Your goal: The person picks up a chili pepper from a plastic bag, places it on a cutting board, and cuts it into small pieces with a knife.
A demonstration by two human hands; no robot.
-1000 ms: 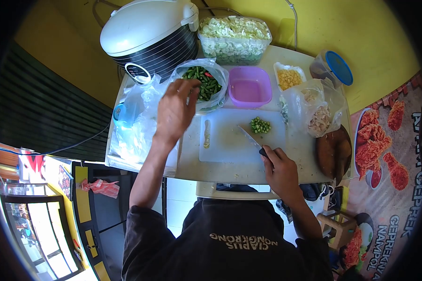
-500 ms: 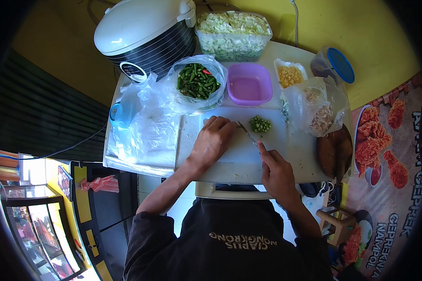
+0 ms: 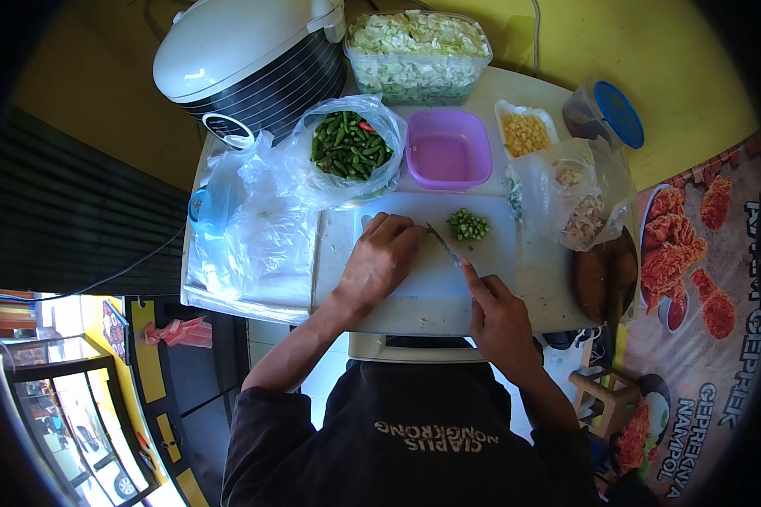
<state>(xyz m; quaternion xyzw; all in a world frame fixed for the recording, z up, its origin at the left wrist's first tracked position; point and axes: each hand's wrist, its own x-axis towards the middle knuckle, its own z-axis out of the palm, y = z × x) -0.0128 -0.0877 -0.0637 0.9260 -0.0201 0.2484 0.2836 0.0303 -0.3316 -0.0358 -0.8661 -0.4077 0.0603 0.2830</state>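
Note:
On the white cutting board [image 3: 490, 262], my left hand [image 3: 384, 255] is closed, its fingers curled and pressed down over a green chili that is mostly hidden beneath them. My right hand [image 3: 497, 306] grips a knife [image 3: 445, 245], its blade pointing up and left with the tip beside my left fingertips. Just right of the blade lies a small heap of chopped green chilies [image 3: 468, 225]. Behind my left hand stands an open plastic bag of whole green chilies [image 3: 351, 145], with one red one among them. Next to it is a purple plastic tub [image 3: 448, 182].
A rice cooker [image 3: 254, 76] stands at the back left, beside a box of shredded cabbage [image 3: 418, 72]. Clear plastic bags [image 3: 258, 245] cover the left side. To the right are a tray of yellow pieces [image 3: 524, 133], a bag of pale slices [image 3: 583, 215] and a blue-lidded container [image 3: 615, 116].
The view has shifted slightly. My hands stay in nearly the same place, and the knife tip remains close to my left fingertips. The chopped heap looks the same.

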